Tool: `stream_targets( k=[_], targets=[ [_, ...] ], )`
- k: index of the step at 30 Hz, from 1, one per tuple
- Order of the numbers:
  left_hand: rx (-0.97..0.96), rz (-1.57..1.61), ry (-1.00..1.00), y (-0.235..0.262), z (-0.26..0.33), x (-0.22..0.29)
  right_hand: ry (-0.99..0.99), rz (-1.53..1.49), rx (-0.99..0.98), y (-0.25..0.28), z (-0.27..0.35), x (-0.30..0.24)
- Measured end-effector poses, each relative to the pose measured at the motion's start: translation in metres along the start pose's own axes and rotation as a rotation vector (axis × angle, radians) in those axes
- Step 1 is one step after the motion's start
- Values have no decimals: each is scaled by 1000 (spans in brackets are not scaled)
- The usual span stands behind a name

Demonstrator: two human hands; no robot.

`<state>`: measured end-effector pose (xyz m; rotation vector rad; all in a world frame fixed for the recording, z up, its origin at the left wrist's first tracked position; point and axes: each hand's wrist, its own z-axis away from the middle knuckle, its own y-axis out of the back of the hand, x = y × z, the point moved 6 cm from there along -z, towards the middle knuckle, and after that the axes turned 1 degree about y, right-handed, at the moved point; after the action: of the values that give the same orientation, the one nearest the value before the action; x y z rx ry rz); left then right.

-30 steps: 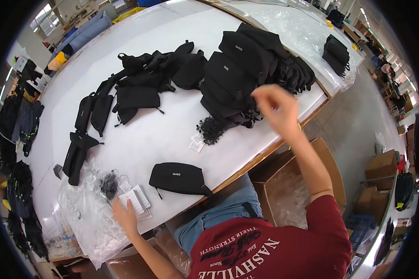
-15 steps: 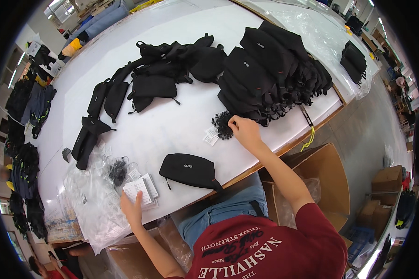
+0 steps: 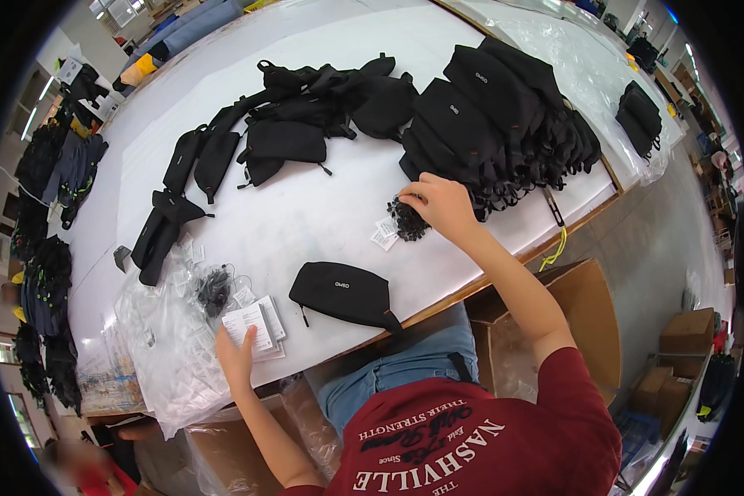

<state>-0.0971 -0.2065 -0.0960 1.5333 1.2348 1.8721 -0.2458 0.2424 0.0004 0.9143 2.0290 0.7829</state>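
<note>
Right hand (image 3: 440, 205) is stretched out over the white worktable (image 3: 322, 207), fingers curled narrow and pinching at a small bunch of black cord tags (image 3: 407, 221). The bunch lies on the table just left of the hand, with small white paper labels (image 3: 383, 234) touching its near-left side. Directly beyond the hand stands a large heap of black fabric pouches (image 3: 496, 124).

Left hand (image 3: 238, 357) lies flat, fingers spread, on a stack of white printed cards (image 3: 252, 328) at the near-left table edge. The cards rest partly on crumpled clear plastic bags (image 3: 161, 347), with a second dark bundle of cords (image 3: 213, 289) just beyond them.

A single black zipped waist pouch (image 3: 341, 293) lies between the two hands, near the table edge, touching neither.

Further loose black pouches (image 3: 289, 124) are spread far left. An open brown cardboard box (image 3: 587, 322) stands on the floor at right.
</note>
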Motion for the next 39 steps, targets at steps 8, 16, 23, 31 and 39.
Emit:
stream_targets(
  k=[8, 16, 23, 31, 39],
  targets=[
    [246, -427, 7, 10, 10, 16, -178, -462, -33, 55, -21, -36],
    [99, 182, 95, 19, -1, 7, -544, -530, -400, 21, 53, 15],
    [-69, 994, 216, 20, 21, 71, -302, -140, -558, 4, 81, 8],
    [-424, 1201, -1, -13, 47, 163, -75, 22, -650, -46, 109, 1],
    [-564, 1068, -9, -33, 85, 200, -582, -930, -520, -3, 74, -43]
  ],
)
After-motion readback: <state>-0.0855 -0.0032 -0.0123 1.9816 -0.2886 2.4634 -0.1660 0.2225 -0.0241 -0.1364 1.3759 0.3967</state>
